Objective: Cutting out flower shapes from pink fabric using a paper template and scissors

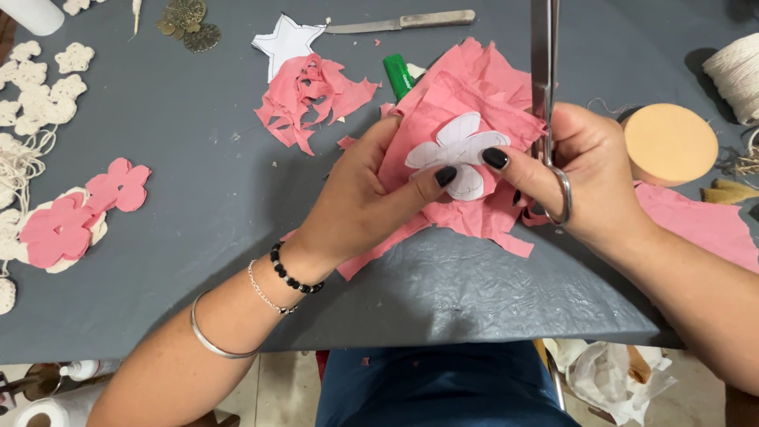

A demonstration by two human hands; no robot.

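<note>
Pink fabric (474,103) partly under flower template (458,150), scissors (544,71) cropped

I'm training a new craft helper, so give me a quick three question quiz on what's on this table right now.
1. True or false: the right hand holds scissors with the blades pointing away from the person.
2. What lies on the pink fabric under both thumbs?
A. a white flower-shaped paper pattern
B. a yellow star
C. a green leaf
3. Fill in: the finished pink flowers lie to the ____ of the left hand.

Key
1. True.
2. A, the white flower pattern.
3. Left, near the table edge.
</note>
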